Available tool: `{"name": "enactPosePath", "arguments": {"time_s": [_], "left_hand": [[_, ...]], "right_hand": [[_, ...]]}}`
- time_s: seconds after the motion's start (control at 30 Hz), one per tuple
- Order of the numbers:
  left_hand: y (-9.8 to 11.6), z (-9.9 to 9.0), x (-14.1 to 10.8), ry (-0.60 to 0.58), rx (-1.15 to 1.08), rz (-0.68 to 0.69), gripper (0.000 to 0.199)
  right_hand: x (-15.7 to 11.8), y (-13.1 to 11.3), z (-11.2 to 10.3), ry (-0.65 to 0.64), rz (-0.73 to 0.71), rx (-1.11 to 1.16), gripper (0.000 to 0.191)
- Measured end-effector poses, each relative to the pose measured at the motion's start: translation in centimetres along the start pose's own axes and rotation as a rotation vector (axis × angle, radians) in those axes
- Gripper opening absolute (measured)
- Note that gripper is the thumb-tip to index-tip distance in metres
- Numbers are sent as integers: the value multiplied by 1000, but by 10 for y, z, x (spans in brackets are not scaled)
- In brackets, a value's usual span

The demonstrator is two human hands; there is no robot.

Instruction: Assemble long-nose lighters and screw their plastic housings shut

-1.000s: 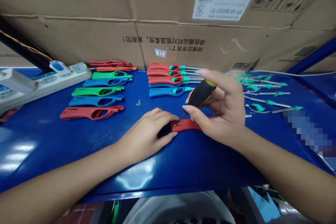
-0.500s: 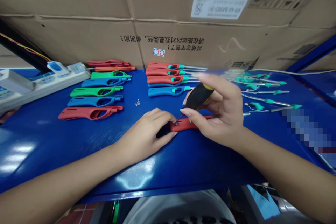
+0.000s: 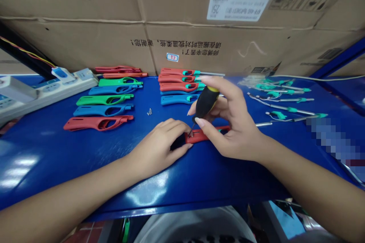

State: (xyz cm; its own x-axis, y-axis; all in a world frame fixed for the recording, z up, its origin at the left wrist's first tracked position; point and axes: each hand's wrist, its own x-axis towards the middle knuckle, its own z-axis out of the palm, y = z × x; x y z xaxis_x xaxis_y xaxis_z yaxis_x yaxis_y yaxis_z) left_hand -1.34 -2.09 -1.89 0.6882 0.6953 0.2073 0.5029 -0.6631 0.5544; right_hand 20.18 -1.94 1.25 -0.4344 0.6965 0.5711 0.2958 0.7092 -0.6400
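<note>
Glossy blue table [image 3: 216,184] surface stood before a brown cardboard carton [image 3: 182,0]. On it lay a long red plastic lighter body [image 3: 201,135], its end pinched by the left hand [image 3: 161,142]. The right hand [image 3: 238,129] gripped a black-and-yellow screwdriver [image 3: 205,102], tip at that end, shaft tilted. Good practice likely required firm clamping, an aligned shaft and light, even pressure.

Lined-up lighter casings [image 3: 82,123], loose screws [image 3: 149,112] and a screwdriver [image 3: 205,103] suggest an assembly workshop.
</note>
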Motion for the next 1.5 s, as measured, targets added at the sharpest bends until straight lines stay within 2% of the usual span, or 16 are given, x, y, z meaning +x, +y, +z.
{"name": "enactPosePath", "arguments": {"time_s": [0.33, 0.53, 0.73, 0.93, 1.07, 1.13, 1.23, 1.3, 1.33, 1.43, 1.5], "left_hand": [[0, 3, -2, 6, 31, 14, 18], [-1, 4, -1, 17, 37, 29, 21], [1, 3, 0, 5, 22, 14, 17], [-1, 6, -2, 24, 18, 45, 22], [-1, 6, -1, 18, -1, 28, 21], [-1, 6, -1, 14, -5, 23, 21], [-1, 6, -1, 15, 7, 37, 21], [-1, 6, -1, 18, 11, 46, 22], [-1, 6, -1, 20, 11, 46, 21], [0, 5, -1, 14, 1, 33, 18], [1, 4, 0, 9, -2, 31, 16]], "right_hand": [[1, 1, 2, 29, -62, -20, 71], [1, 4, 1, 65, -156, -162, 76], [4, -3, -4, 21, -42, -124, 59], [6, 0, -12, 108, -242, -384, 51], [8, -3, -13, 51, -158, -343, 49], [8, -3, -14, 73, -123, -346, 47], [8, -3, -16, 166, -197, -418, 43], [8, -5, -17, 185, -248, -433, 41], [8, -6, -18, 164, -230, -399, 40], [8, -10, -20, 57, -47, -220, 42], [9, -11, -21, 78, -30, -232, 38]]}}
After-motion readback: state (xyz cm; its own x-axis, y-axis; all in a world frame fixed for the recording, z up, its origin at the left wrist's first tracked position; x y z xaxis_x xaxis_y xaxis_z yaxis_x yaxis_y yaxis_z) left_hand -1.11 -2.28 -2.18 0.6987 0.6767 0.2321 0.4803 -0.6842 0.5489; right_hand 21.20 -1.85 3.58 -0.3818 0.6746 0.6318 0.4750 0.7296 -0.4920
